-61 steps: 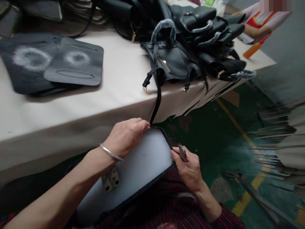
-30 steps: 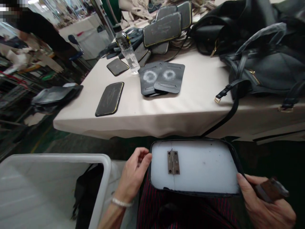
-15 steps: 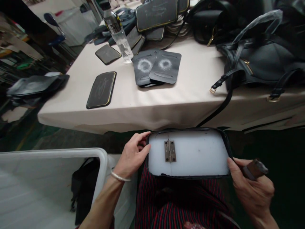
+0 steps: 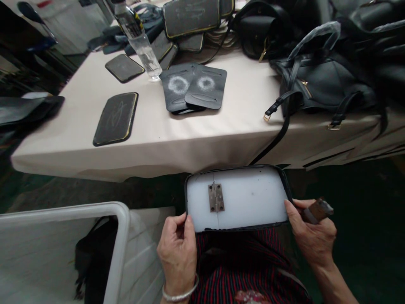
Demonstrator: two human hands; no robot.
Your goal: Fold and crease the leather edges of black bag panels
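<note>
Over my lap is a white hinged board (image 4: 247, 202) with rounded corners and a black rim of material wrapped around its edge. A metal hinge (image 4: 216, 197) lies across a seam near its left end. My left hand (image 4: 179, 249), with a bracelet (image 4: 180, 294) at the wrist, pinches the board's lower left corner between thumb and fingers. At the right end, my right hand (image 4: 311, 232) grips the rim with its thumb on the white face. That same hand also clasps a short brown handle-like tool (image 4: 317, 210); its kind is unclear.
The cloth-covered table (image 4: 142, 158) ahead bears black panels (image 4: 117, 118), stacked slotted pieces (image 4: 207, 86), a clear bottle (image 4: 145, 57) and a black handbag (image 4: 325, 80) with a hanging strap. At lower left stands a white bin (image 4: 122, 228) with a dark bag (image 4: 98, 253) inside.
My left hand has shifted from the board's upper left side down to its lower left corner. My right hand keeps its hold. The view has turned slightly right.
</note>
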